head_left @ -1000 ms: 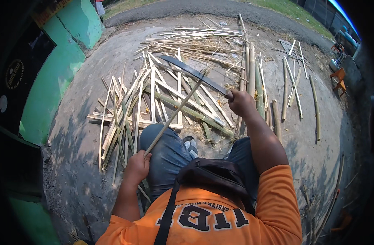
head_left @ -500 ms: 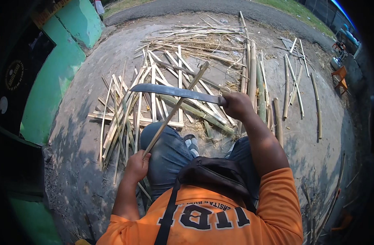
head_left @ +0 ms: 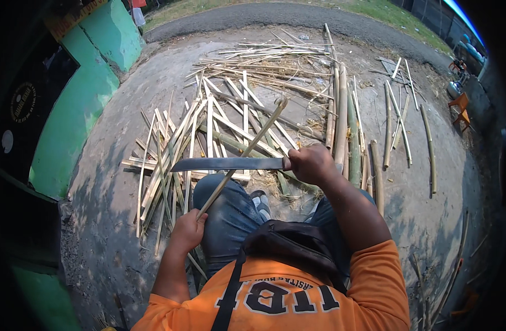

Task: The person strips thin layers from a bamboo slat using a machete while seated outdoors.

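Observation:
My left hand (head_left: 188, 229) is closed round the lower end of a bamboo strip (head_left: 257, 135), which slants up and away to the right past my left knee. In my right hand (head_left: 313, 164) is the handle of a machete (head_left: 225, 164). Its long grey blade points left and lies across the strip, a little above my left hand. Whether the edge bites into the strip cannot be made out. Beyond the blade a loose heap of split bamboo strips (head_left: 210, 124) covers the ground.
Long bamboo poles (head_left: 341, 110) lie to the right of the heap, with several shorter poles (head_left: 388, 124) farther right. A green wall (head_left: 70, 127) stands at the left. An orange chair (head_left: 460, 107) is at the far right. A paved road (head_left: 236, 17) runs across the back.
The machete has slid down along the bamboo strip toward my left hand, my right hand drawing nearer to me. The left hand keeps its hold, nearly in place.

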Demonstrator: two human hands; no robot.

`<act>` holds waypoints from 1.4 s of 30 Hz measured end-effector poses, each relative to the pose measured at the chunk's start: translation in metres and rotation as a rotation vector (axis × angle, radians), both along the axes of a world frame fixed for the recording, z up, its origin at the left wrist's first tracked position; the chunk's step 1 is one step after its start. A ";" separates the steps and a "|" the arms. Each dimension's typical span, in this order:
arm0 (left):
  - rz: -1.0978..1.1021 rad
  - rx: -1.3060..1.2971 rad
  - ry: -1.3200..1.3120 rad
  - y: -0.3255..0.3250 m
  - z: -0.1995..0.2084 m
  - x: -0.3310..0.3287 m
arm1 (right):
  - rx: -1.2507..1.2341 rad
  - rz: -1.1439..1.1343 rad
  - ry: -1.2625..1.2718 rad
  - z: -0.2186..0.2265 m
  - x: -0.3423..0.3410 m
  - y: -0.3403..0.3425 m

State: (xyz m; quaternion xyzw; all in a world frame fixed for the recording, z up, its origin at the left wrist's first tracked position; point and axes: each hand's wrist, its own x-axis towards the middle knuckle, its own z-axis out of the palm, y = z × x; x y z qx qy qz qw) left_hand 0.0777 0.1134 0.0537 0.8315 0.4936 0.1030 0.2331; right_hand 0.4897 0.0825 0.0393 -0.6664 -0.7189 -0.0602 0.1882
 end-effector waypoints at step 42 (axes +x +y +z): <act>0.032 -0.088 -0.067 0.003 -0.006 -0.009 | -0.031 -0.372 0.283 -0.005 0.065 0.010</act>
